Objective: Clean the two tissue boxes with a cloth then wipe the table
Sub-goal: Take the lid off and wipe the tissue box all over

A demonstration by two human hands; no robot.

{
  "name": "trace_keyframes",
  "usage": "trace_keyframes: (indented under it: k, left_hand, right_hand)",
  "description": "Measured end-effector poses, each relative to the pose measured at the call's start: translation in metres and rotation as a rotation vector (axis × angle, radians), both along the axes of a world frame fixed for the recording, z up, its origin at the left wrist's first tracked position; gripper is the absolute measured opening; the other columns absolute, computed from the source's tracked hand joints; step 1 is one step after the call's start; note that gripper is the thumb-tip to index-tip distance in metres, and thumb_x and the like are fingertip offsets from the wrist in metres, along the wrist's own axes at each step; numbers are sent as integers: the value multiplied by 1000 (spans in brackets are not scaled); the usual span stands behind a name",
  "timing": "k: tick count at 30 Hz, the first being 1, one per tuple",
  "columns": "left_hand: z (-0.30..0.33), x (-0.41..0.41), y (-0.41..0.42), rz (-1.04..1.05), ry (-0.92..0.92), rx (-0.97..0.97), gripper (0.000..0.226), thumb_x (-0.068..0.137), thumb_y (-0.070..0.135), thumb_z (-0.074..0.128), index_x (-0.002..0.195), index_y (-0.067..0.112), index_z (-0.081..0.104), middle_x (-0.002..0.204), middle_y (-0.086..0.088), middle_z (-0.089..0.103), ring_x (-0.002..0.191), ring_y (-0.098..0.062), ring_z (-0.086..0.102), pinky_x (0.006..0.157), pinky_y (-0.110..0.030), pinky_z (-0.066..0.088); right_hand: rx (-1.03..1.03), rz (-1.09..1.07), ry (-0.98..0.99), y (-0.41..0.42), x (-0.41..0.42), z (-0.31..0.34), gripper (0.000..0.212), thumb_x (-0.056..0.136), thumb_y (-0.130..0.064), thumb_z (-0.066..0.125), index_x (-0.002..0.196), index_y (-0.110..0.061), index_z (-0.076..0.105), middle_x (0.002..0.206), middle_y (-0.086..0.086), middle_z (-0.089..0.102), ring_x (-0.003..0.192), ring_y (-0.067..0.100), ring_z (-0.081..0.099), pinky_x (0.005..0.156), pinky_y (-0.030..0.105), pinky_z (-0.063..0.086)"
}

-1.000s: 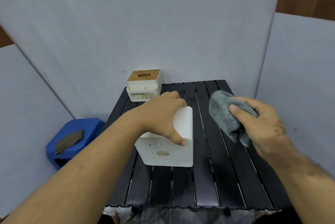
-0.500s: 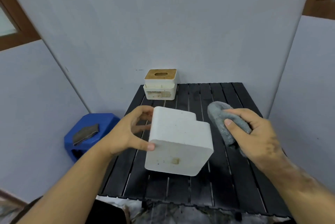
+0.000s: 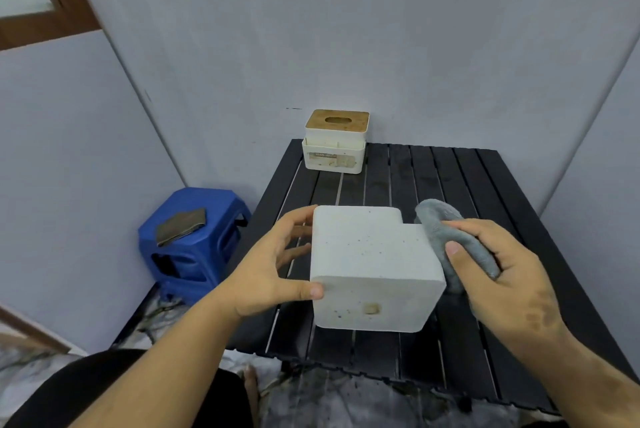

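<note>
A white tissue box (image 3: pixel 370 261), speckled with dirt and notched at its far right corner, is held over the black slatted table (image 3: pixel 485 192). My left hand (image 3: pixel 273 272) grips its left side, thumb on the near face and fingers behind. My right hand (image 3: pixel 505 275) holds a bunched grey cloth (image 3: pixel 446 237) against the box's right side at the notch. A second white tissue box (image 3: pixel 334 145) with a wooden slotted lid stands at the table's far left corner.
A blue plastic stool (image 3: pixel 194 244) with a folded dark cloth (image 3: pixel 180 225) on top stands left of the table. Grey panels wall in the table on the left, back and right. The table's near edge runs just in front of my knees.
The white box was turned over and lifted by my left hand, which moved from its top to its left side. My right hand brought the cloth in against the box's right side.
</note>
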State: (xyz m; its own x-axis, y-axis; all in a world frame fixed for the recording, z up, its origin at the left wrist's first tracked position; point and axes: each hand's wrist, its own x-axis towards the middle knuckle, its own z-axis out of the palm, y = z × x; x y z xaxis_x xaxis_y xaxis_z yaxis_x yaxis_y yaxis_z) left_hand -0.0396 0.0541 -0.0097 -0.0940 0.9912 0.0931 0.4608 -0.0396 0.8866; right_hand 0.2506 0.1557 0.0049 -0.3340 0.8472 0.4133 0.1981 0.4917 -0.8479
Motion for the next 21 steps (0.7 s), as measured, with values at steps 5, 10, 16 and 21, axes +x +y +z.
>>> trace_keyframes:
  k: [5, 10, 16, 21]
  left_hand:
    - [-15, 24, -2, 86, -64, 115, 99, 57, 35, 97, 142, 27, 49, 145, 5, 58, 141, -21, 51, 121, -52, 38]
    - [-30, 54, -1, 217, -123, 258, 103, 47, 38, 102, 136, 23, 51, 138, 2, 60, 133, -25, 56, 112, -49, 46]
    - [-28, 77, -4, 284, -95, 287, 101, 45, 47, 101, 130, 35, 48, 136, 14, 55, 128, -8, 55, 103, -18, 45]
    - [-26, 83, -4, 305, -95, 306, 97, 47, 42, 103, 127, 34, 48, 131, 11, 57, 122, -9, 58, 94, -14, 47]
  right_hand:
    - [506, 23, -413, -28, -17, 27, 25, 81, -18, 65, 103, -22, 74, 100, -10, 63, 93, 18, 55, 87, 35, 48]
    - [546, 177, -490, -40, -28, 27, 25, 82, -31, 61, 104, -30, 73, 101, -17, 62, 96, 15, 56, 79, 38, 48]
    - [363, -84, -403, -6, -15, 22, 25, 82, -20, 64, 104, -24, 75, 102, -13, 60, 102, 16, 49, 95, 6, 29]
    - [459, 153, -373, -24, -37, 23, 25, 84, -28, 61, 105, -28, 74, 104, -17, 61, 104, 12, 50, 96, 17, 37]
